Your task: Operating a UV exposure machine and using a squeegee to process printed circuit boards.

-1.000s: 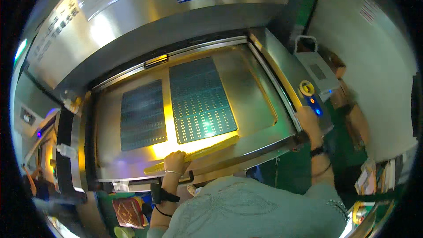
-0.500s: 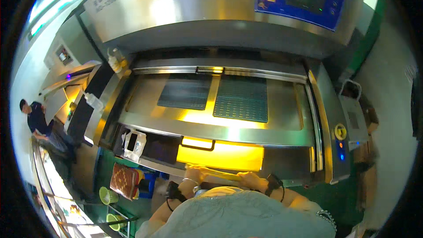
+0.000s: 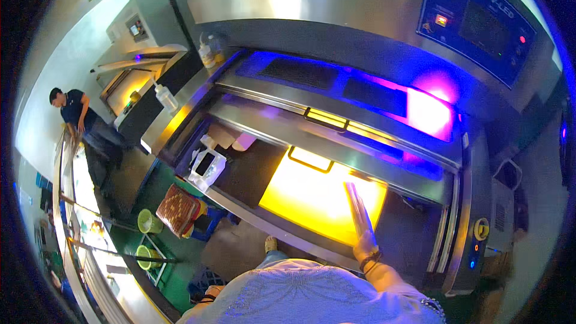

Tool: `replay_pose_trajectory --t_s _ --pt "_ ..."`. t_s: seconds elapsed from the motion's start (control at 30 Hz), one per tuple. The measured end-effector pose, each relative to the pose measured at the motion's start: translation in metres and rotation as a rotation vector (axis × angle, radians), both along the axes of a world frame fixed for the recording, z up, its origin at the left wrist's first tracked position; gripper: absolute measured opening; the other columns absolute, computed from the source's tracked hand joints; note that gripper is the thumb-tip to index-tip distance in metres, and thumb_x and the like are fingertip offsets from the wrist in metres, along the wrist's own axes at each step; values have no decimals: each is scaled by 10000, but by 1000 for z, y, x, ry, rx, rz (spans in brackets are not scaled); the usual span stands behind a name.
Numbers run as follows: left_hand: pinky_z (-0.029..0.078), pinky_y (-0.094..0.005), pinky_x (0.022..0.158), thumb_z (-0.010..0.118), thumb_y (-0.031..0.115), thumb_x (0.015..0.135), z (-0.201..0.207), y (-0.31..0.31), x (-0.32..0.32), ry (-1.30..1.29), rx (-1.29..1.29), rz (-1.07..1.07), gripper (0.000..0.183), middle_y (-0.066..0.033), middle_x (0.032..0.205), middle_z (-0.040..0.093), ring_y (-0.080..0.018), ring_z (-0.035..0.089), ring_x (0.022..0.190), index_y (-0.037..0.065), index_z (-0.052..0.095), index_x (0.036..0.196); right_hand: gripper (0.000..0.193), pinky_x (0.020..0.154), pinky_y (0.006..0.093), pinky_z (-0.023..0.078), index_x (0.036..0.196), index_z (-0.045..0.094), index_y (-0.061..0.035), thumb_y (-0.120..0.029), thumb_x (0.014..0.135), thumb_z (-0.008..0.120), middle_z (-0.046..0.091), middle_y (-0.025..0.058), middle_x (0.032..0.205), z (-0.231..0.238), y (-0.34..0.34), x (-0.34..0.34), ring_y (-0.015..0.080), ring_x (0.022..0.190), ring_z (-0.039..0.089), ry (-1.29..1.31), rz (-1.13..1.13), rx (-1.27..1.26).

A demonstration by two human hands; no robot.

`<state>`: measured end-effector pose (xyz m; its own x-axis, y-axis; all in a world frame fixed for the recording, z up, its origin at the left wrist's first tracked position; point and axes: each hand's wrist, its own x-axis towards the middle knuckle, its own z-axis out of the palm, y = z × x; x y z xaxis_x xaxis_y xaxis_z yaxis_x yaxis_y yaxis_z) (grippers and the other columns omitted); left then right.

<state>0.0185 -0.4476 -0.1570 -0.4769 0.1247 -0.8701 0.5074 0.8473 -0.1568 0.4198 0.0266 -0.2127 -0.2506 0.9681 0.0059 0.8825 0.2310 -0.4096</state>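
My right hand is closed around the near end of a long, slim bar, which points away over the right part of a glowing yellow panel. I cannot make out exactly what kind of bar it is. A black band circles my right wrist. Low at the left, beside my body, my left hand shows only in part, and its fingers are hidden. Beyond the panel, a steel frame with a black handle crosses the large steel machine. Two dark, flat sheets lie behind it in blue-violet light.
A white holder with a dark screen stands left of the panel. Squeeze bottles are on the machine's left side. A patterned stool seat and green baskets stand on the floor. Another person works at the far left.
My left hand has left the bar and dropped to my side; my right hand alone holds it, now pointing forward. The dark sheets now lie behind the handled frame, and violet light shines there.
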Motion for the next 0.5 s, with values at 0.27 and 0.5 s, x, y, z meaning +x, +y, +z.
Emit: replay_pose_trajectory --t_s 0.27,0.5 --pt "466 -403 801 361 308 888 19 42 -1 165 665 -459 363 -156 996 610 -323 584 928 59 617 952 456 958 465 330 1162 431 34 -49 721 508 393 313 1210 26 4 -55 432 1119 403 60 371 -163" --pt "465 -302 664 530 312 847 0 127 -107 8 1126 594 288 -107 848 659 -203 621 774 54 660 842 285 850 400 426 1038 543 -11 -83 764 574 568 185 1017 198 42 -210 338 963 536 497 656 75"
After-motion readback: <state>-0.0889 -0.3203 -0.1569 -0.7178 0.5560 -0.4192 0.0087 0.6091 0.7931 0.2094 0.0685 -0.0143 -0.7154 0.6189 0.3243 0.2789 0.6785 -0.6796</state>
